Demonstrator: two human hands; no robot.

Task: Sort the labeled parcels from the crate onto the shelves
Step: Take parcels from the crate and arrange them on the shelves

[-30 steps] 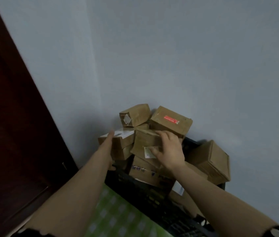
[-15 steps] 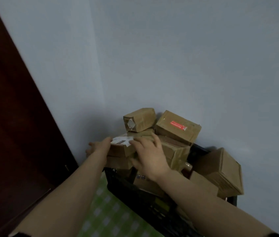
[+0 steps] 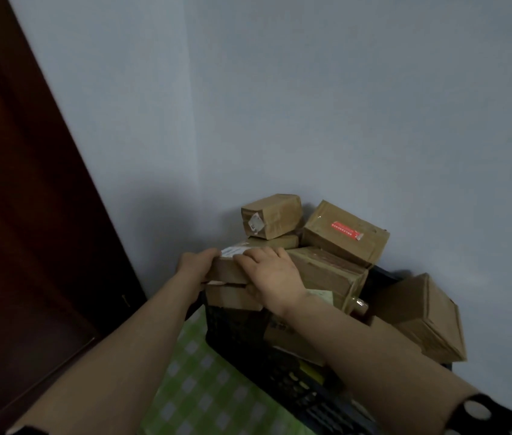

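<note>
Starting nearest, the green-and-white checked cloth [image 3: 204, 387] lies spread under the black plastic crate [image 3: 242, 334], which is heaped with brown cardboard parcels. Both forearms reach over its near-left corner. The left hand [image 3: 196, 265] grips the left end of the flat brown cardboard parcel with a white label [image 3: 225, 271], fingers [image 3: 210, 254] curled over its top edge. The right hand [image 3: 275, 277] now holds the same parcel, bent over the top with the thumb on the near side. A second ago it was holding the wider brown parcel [image 3: 327, 271] just to the right, which now lies released in the heap. I judge that the flat parcel is chosen and the lift comes next. Farther, the small taped parcel [image 3: 272, 215] and the brown box with a red label [image 3: 345, 233] rest on top of the heap, near the grey wall [image 3: 311, 105]. They may slide when the flat parcel is pulled out.
</note>
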